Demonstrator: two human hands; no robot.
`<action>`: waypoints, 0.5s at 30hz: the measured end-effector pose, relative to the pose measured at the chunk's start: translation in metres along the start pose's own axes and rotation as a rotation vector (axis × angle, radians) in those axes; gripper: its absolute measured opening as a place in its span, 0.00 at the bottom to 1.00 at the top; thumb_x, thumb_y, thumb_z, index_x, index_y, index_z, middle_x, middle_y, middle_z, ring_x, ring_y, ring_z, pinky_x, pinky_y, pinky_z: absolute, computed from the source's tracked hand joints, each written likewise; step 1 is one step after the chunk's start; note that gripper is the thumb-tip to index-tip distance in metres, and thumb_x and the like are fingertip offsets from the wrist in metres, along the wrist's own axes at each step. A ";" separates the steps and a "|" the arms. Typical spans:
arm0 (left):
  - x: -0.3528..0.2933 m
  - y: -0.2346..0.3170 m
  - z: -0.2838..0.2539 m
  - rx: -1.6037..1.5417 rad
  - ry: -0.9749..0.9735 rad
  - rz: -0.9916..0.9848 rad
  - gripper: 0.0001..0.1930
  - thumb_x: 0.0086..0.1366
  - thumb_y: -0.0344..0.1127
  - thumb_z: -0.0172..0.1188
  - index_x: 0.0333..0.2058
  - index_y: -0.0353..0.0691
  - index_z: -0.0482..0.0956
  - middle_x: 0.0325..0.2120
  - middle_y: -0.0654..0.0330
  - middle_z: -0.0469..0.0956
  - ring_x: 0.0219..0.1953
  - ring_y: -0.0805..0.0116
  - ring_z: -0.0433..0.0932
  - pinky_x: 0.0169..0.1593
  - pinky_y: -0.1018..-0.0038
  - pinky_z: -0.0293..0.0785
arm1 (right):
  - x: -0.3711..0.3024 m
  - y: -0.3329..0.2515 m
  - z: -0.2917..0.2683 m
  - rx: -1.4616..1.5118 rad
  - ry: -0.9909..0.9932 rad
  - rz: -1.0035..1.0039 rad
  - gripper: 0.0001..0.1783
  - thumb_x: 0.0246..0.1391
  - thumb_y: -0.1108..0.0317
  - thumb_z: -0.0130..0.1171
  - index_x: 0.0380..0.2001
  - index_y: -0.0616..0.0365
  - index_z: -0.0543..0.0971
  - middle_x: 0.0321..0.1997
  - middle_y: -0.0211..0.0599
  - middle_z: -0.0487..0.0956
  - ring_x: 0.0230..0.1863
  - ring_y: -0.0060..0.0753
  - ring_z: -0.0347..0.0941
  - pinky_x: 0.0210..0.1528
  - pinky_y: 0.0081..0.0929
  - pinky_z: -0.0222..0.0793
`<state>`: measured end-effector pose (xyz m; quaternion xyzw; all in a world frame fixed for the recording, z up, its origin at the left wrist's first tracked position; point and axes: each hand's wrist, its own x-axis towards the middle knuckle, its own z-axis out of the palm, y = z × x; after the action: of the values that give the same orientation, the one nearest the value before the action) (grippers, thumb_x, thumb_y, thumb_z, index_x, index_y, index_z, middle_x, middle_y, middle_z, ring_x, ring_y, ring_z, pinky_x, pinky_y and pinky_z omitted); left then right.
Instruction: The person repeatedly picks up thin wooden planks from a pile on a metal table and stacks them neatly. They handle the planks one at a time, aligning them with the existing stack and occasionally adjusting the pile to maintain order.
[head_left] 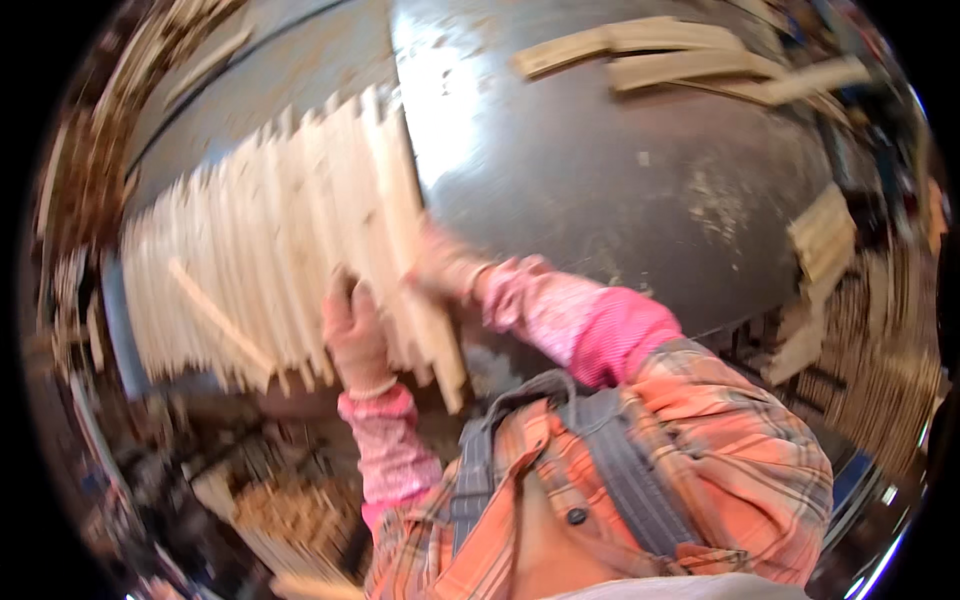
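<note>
A row of pale wooden strips (290, 220) lies side by side on a metal tabletop, their ends uneven. My left hand (358, 338) rests on the near part of the row, fingers stretched out and holding nothing. Against the right edge of the row is my right hand (447, 265), touching or nearly touching the outermost strip (437, 345). Motion blurs its fingers, so I cannot make out their pose. One loose thin strip (220, 318) lies slantwise across the left part of the row.
Several boards (670, 60) lie at the far right of the dark metal tabletop (600, 180), which carries scattered sawdust. More wood is stacked at the right (870, 340) and far left (85, 180). A box of wood scraps (300, 515) stands below the near edge.
</note>
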<state>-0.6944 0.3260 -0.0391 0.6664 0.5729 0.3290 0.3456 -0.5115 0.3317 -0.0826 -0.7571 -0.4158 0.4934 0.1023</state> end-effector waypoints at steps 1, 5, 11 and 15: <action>0.008 0.004 0.007 -0.038 -0.017 0.002 0.19 0.73 0.28 0.58 0.60 0.31 0.77 0.48 0.55 0.82 0.50 0.67 0.80 0.55 0.72 0.76 | -0.001 0.002 0.008 0.042 0.005 0.020 0.60 0.46 0.56 0.74 0.74 0.64 0.51 0.64 0.69 0.72 0.67 0.65 0.70 0.69 0.50 0.68; 0.037 0.051 0.060 -0.334 -0.082 -0.076 0.21 0.74 0.29 0.58 0.63 0.29 0.74 0.53 0.54 0.79 0.55 0.66 0.78 0.58 0.72 0.75 | -0.002 0.037 -0.048 0.000 -0.275 -0.122 0.47 0.52 0.54 0.67 0.70 0.66 0.63 0.69 0.59 0.72 0.67 0.60 0.71 0.69 0.48 0.68; 0.122 0.149 0.201 -0.180 -0.353 0.266 0.25 0.72 0.32 0.61 0.64 0.26 0.71 0.57 0.49 0.75 0.59 0.61 0.77 0.63 0.69 0.72 | -0.005 0.226 -0.195 0.313 0.422 -0.036 0.31 0.56 0.52 0.63 0.58 0.61 0.76 0.52 0.53 0.82 0.55 0.52 0.78 0.56 0.42 0.73; 0.213 0.195 0.324 0.113 -0.397 0.416 0.30 0.71 0.46 0.61 0.64 0.31 0.73 0.60 0.43 0.78 0.63 0.54 0.76 0.66 0.65 0.69 | -0.032 0.300 -0.320 0.968 0.513 0.140 0.12 0.60 0.57 0.63 0.34 0.53 0.78 0.21 0.28 0.72 0.20 0.30 0.69 0.24 0.32 0.66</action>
<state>-0.2924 0.4900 -0.0438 0.8390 0.3626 0.2237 0.3384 -0.0921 0.2004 -0.0732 -0.7453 -0.0519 0.4337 0.5037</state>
